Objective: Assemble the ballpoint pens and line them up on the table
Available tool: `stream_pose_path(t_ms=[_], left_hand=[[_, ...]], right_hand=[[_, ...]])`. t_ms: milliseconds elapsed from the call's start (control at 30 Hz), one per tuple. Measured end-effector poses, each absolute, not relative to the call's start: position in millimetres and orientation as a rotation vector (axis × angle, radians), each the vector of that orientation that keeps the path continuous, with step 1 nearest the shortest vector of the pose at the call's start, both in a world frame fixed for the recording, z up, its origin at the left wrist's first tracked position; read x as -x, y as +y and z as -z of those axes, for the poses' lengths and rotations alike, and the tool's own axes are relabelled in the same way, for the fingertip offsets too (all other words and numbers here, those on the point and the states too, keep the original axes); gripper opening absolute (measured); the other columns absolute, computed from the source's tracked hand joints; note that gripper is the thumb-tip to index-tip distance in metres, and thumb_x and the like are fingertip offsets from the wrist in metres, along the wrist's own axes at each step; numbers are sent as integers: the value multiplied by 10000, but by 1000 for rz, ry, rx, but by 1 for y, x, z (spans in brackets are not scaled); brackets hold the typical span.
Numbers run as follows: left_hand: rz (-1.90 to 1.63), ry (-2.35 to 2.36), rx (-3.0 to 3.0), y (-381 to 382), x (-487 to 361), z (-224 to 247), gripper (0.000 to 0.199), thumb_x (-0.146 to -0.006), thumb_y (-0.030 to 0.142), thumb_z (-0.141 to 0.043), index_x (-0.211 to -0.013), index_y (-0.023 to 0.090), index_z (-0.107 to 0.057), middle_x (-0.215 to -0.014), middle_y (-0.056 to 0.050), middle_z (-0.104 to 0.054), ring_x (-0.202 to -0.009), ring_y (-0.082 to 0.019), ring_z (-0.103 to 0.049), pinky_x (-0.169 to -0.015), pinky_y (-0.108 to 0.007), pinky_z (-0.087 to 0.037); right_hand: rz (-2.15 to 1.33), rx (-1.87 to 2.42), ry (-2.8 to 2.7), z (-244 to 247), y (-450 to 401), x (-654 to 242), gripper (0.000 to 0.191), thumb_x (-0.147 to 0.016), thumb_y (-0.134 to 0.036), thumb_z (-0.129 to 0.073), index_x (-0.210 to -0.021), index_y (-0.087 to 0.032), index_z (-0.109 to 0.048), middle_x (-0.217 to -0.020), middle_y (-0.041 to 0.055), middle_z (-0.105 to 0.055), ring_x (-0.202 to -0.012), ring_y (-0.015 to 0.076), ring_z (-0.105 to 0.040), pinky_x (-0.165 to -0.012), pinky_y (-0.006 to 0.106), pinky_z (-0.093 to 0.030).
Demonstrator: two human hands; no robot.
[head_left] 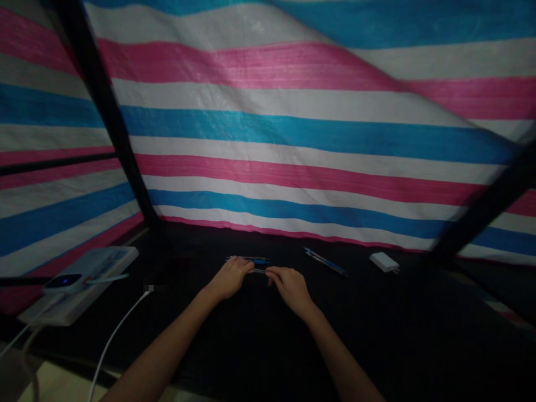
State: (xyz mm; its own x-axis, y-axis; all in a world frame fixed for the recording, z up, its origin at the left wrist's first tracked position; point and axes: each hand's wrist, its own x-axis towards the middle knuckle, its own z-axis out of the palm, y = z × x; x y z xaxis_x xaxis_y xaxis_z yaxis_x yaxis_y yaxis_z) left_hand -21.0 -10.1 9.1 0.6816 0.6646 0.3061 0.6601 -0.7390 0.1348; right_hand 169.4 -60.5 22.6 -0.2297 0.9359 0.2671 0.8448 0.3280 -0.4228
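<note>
A slim, greyish pen [259, 271] spans the gap between my hands, low over the dark table. My left hand [230, 277] grips its left end, fingers closed. Closed fingers of my right hand [291, 286] pinch the other end. How much of the pen lies under the fingers is hidden. Just behind my left hand lies a blue pen [260, 261], partly covered by the fingers. To the right of my right hand, a blue and silver pen [325, 262] rests at a slant; I cannot tell whether it is one pen or two side by side.
A white charger plug [383, 262] lies at the right on the black table [251, 346]. On the left are a pale box [104, 262], a device with a lit display [62, 283] and a white cable [119, 329]. Dark frame posts [113, 120] and a striped sheet [268, 128] enclose the table.
</note>
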Motion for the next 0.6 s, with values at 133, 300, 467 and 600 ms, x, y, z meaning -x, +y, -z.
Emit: stream_pose_path(t_ms=[133,300,467,600], left_hand=[[-553,1121,-2840,-9,20,-8,179,-892,190,-358,-914,174,-535,-930,-49,-603,-898,-176,-534,-812,-314,-376],[-482,1094,-2923,-8,22,-9,181,-871,123,-357,-889,169,-531,-904,-49,-603,-887,-177,-538,-807,-317,-368],[-488,1086,-2966,-10,22,-12,182,-863,102,-357,-879,164,-527,-887,-49,-598,-889,-178,-533,-792,-311,-362],[-484,1066,-2985,-11,22,-13,174,-862,105,-362,-869,163,-526,-871,-42,-595,-849,-169,-537,-773,-304,-361]], right_hand=[[-157,1509,-2011,-22,-60,-169,178,-819,-319,-493,-956,-268,-594,-933,-7,-637,-891,156,-540,-756,263,-360],[-573,1547,-1994,-19,-56,-172,273,-855,-369,-392,-1056,-276,-551,-773,-31,-660,-785,143,-585,-713,264,-381],[-555,1477,-1933,-15,-51,-178,292,-766,-355,-530,-1045,-276,-561,-949,-11,-636,-887,163,-549,-760,281,-370],[-827,1499,-1929,-12,-48,-179,287,-837,-387,-395,-1024,-266,-576,-759,-20,-652,-662,135,-562,-650,266,-391]])
